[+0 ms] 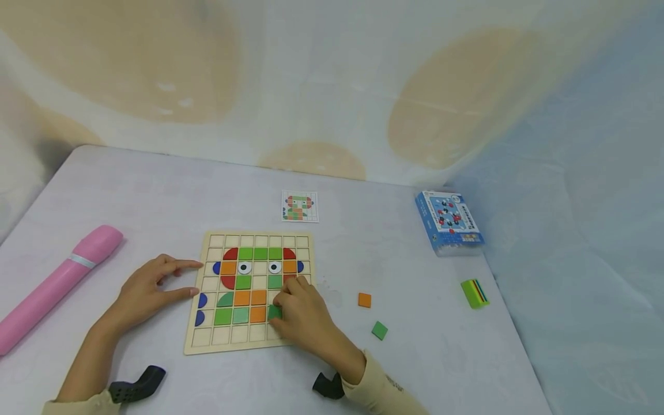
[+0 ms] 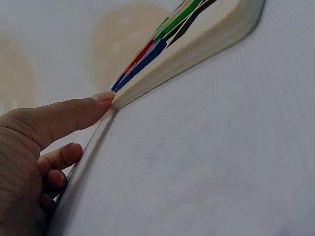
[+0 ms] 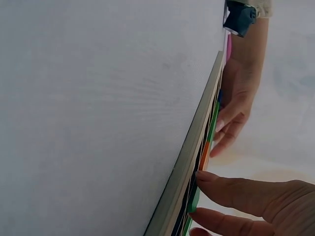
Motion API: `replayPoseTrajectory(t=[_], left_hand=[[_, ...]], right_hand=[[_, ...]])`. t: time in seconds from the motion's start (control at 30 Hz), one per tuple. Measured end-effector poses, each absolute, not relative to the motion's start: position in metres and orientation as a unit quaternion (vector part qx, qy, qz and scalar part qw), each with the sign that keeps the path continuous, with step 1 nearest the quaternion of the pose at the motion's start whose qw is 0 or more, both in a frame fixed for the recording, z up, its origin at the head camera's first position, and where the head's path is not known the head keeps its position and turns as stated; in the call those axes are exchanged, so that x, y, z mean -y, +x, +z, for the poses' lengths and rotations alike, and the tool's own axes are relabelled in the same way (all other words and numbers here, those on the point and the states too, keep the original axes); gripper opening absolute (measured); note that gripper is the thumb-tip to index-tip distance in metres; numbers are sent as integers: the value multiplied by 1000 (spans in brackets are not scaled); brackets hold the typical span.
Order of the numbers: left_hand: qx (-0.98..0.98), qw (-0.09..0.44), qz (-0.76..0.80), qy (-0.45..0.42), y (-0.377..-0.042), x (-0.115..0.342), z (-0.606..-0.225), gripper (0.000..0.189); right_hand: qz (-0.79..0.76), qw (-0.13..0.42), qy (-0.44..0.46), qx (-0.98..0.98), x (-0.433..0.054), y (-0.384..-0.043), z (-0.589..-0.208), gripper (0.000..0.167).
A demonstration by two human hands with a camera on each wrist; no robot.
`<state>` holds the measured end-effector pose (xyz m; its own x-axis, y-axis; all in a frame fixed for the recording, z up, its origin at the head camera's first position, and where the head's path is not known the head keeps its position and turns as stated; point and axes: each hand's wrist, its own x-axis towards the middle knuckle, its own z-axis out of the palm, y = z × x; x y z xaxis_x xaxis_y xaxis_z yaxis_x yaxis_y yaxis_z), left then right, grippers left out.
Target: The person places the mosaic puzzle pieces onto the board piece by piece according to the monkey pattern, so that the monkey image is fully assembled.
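A wooden grid board lies on the table, with coloured squares, quarter circles, blue half circles and two eye discs forming a pattern. At its lower right, my right hand pinches a green square tile against the grid. The right wrist view shows thumb and finger at that tile's edges. My left hand touches the board's left edge with thumb and forefinger extended, its other fingers loosely bent. Part of the board's right side is hidden under my right hand.
A pattern card lies behind the board. To the right are a loose orange tile and a green tile. Farther right stand a blue box and a stack of coloured pieces. A pink roll lies at left.
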<state>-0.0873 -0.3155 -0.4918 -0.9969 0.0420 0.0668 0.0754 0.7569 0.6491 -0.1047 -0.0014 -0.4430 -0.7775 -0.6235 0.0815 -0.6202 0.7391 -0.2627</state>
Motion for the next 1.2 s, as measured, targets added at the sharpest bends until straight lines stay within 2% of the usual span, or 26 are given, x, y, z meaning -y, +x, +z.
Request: replayPoseTrajectory(t=[0.2, 0.37, 0.6, 0.73, 0.87, 1.2], left_hand=[[937, 25, -348, -36, -89, 315, -490, 47], [937, 24, -346, -35, -89, 314, -489, 47], [938, 19, -345, -33, -88, 313, -490, 47], [938, 19, -345, -33, -88, 312, -491, 47], [938, 13, -344, -30, -88, 312, -491, 47], [939, 5, -342, -25, -88, 315, -489, 49]], right_hand=[[-143, -6, -337, -931, -4, -104, -443, 17], [-152, 7, -343, -927, -4, -103, -442, 12], [-142, 0, -355, -924, -3, -100, -443, 13], [-136, 18, -344, -929, -9, -101, -437, 21], [-154, 37, -309, -938, -26, -104, -427, 31], [-186, 3, -246, -951, -91, -122, -419, 34]])
